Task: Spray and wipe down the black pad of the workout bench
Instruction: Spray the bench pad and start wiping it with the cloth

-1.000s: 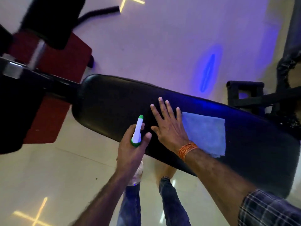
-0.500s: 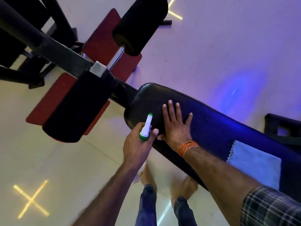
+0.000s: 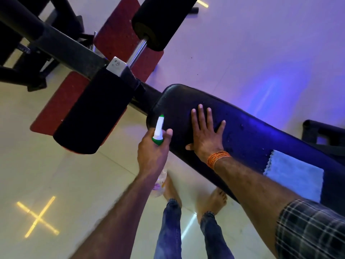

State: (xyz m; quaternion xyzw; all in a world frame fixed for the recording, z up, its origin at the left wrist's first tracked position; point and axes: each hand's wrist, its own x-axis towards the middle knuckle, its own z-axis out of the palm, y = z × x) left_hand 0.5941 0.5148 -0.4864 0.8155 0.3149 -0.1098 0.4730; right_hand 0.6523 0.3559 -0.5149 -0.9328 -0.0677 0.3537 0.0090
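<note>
Glossy pale tile floor (image 3: pixel 46 174) lies under the black pad (image 3: pixel 252 135), washed violet beyond it and carrying a yellow cross of light (image 3: pixel 38 217) well to the left of it.

Just off the pad's near-left edge, the left hand (image 3: pixel 151 152) is wrapped tight round a spray bottle (image 3: pixel 158 129), with the nozzle pointing at the pad's rounded end. From that spot part of the mist could miss the end and land on the tile. The person's bare feet (image 3: pixel 171 187) stand right below the pad, so a wet floor could mean a slip.

On the pad, the right hand (image 3: pixel 207 133) lies flat with its fingers spread, gripping nothing. It sits close to the nozzle's line and may catch the spray.

Farther right along the pad, a light blue cloth (image 3: pixel 296 178) lies near the near edge, just beside the right forearm. A careless pull of that arm could drag it off.

The pad looks slick, with small specks that may be droplets.

Left of the pad stand two black foam rollers (image 3: pixel 93 113) on a dark frame, over red mats (image 3: pixel 56 107).
</note>
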